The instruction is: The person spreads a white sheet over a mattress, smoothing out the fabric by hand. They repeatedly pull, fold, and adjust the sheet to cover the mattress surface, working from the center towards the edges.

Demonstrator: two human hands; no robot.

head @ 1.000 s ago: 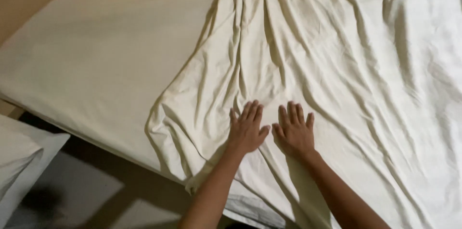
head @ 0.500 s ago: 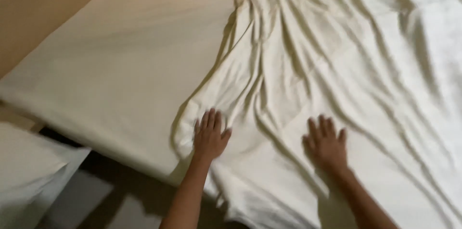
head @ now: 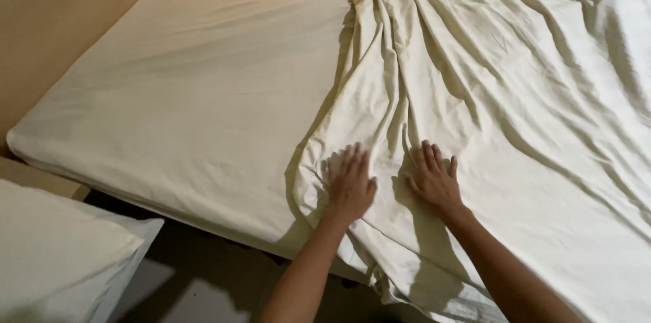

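A big, wrinkly cream sheet (head: 502,92) lies loose over the right part of the bed (head: 183,106), and its edge hangs a little over the near side. It has lots of long folds because it is not pulled flat. The left hand (head: 350,184) lies flat on the sheet near its bunched edge, fingers spread out, holding nothing, only pressing down. The right hand (head: 434,179) lies just beside it, also flat and wide open, palm down on the cloth. Both hands sit close together where the folds meet, so the cloth there is pinned against the mattress. The left part of the bed is smooth and tight. A white pillow (head: 61,255) sits low down by the floor (head: 203,282), apart from the bed.
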